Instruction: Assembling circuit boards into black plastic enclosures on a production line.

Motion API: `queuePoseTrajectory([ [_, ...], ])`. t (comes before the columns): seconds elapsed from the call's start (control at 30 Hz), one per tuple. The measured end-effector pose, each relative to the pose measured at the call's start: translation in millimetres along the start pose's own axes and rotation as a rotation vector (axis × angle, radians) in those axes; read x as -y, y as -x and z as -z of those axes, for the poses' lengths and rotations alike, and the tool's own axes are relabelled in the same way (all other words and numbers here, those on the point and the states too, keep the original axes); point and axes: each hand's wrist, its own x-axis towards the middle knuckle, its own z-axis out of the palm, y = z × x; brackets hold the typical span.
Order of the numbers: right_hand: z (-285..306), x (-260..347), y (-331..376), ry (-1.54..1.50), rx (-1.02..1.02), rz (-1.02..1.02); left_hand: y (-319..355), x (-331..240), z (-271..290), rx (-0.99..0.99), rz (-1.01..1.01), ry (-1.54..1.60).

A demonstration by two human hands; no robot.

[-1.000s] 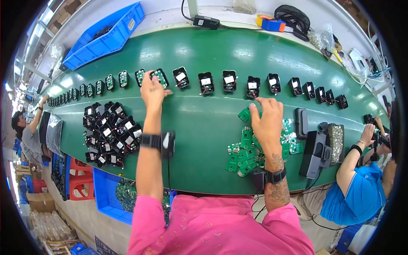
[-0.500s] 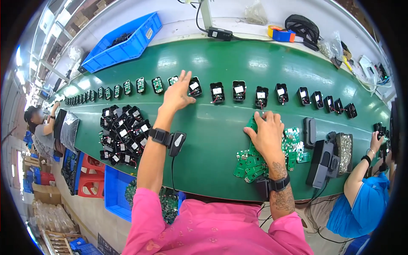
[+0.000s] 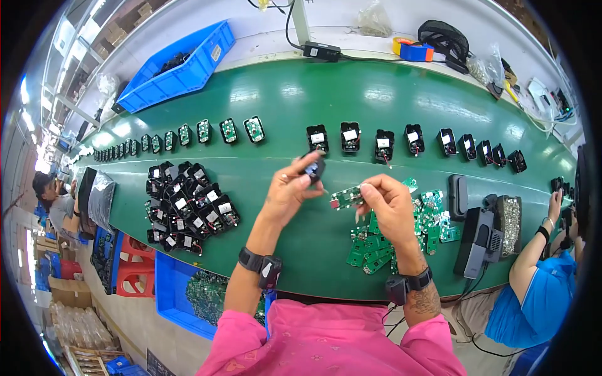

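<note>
A small black case (image 3: 313,169) is gripped between the thumb and fingers of the left hand (image 3: 290,189), raised over the green table (image 3: 301,250). A circuit board (image 3: 345,197) is pinched by one end in the right hand (image 3: 390,202), held just beside the case. Loose boards (image 3: 433,239) are heaped near the right hand. Piled cases (image 3: 188,203) are seen left of the left forearm. Beyond, cases are lined up in a row: boards are seen in the left-hand ones (image 3: 254,130), white labels in the right-hand ones (image 3: 350,138).
</note>
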Motion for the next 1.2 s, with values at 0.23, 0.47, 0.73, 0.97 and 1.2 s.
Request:
queuePoseTrajectory([
  [0.23, -21, 0, 9, 0.173, 0.084, 0.052, 7, 37, 0, 0.028, -0.026, -0.527],
  [0.47, -17, -12, 2, 0.191, 0.004, 0.026, 12, 38, -34, -0.002, -0.110, -0.699],
  [0.73, -15, -22, -1, 0.447, -0.143, 0.073, 11, 30, -44, -0.077, -0.113, -0.662],
  [0.97, -16, -25, -2, 0.490, -0.164, 0.043, 15, 23, -38, -0.021, 0.287, -0.182],
  [1.2, -17, -23, 1, 0.483, -0.195, 0.087, 19, 18, -43, 0.017, 0.341, 0.035],
])
